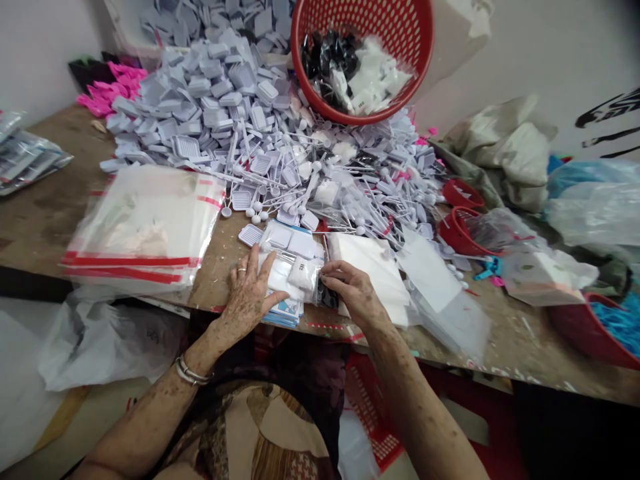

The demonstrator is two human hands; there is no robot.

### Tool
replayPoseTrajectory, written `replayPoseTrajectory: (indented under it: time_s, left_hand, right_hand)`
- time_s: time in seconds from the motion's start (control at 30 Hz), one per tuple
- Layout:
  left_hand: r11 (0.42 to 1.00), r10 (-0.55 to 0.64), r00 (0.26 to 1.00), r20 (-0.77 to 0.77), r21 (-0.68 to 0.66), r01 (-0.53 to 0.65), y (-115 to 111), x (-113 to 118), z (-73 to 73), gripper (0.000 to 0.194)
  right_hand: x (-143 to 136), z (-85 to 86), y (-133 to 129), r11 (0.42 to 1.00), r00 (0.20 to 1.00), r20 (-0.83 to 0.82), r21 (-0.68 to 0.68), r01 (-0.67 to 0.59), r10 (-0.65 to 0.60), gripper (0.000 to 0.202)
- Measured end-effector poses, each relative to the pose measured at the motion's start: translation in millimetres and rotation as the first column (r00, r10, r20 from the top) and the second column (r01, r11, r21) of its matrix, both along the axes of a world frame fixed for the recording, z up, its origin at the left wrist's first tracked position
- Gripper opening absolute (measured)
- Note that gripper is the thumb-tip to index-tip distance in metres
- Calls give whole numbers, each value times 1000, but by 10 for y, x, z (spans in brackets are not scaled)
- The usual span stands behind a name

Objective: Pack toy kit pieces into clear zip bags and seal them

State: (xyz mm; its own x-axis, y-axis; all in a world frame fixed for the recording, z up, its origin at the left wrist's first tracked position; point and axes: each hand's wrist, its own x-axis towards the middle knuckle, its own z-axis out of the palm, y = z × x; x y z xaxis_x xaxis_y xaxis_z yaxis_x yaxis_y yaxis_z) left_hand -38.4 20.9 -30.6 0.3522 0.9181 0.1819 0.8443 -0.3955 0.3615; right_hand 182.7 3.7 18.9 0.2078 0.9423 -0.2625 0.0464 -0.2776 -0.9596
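Note:
My left hand (249,288) lies open with its fingers spread over the left side of a stack of blue-and-white printed cards (286,312). On this stack sit a pale lavender plastic tray piece (279,238) and a small clear packet (303,273) with white contents and a dark printed mark. My right hand (353,288) is closed, thumb and fingers pinched at the right edge of that packet. Something black (327,297) shows beneath these fingertips. A small ribbed tray (250,235) lies just beyond my left fingertips.
Lavender plastic parts (200,100) heap across the back, below a red basket (363,120) of black and white packets. Clear bags with red strips (145,213) lie left. White sheets (373,273) and clear sleeves (440,287) lie right, near small red baskets (457,230).

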Motion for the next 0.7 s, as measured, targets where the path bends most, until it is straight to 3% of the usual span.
replayPoseTrajectory:
  time_s: [0.17, 0.4, 0.6, 0.7]
  left_hand:
    - [999, 11, 1000, 30, -35, -10, -9, 12, -9, 78]
    - [1000, 7, 998, 62, -2, -6, -29, 16, -17, 77]
    - [1000, 7, 998, 66, -2, -7, -28, 11, -26, 76]
    - [1000, 6, 997, 75, -4, -6, -26, 6, -57, 76]
  right_hand:
    - [25, -2, 3, 996, 996, 1, 28, 85, -85, 36]
    - [-60, 16, 37, 1000, 1000, 16, -6, -17, 17, 31]
    - [58, 83, 11, 998, 987, 150, -28, -50, 54, 24]
    - [126, 71, -17, 999, 994, 106, -27, -31, 33, 27]
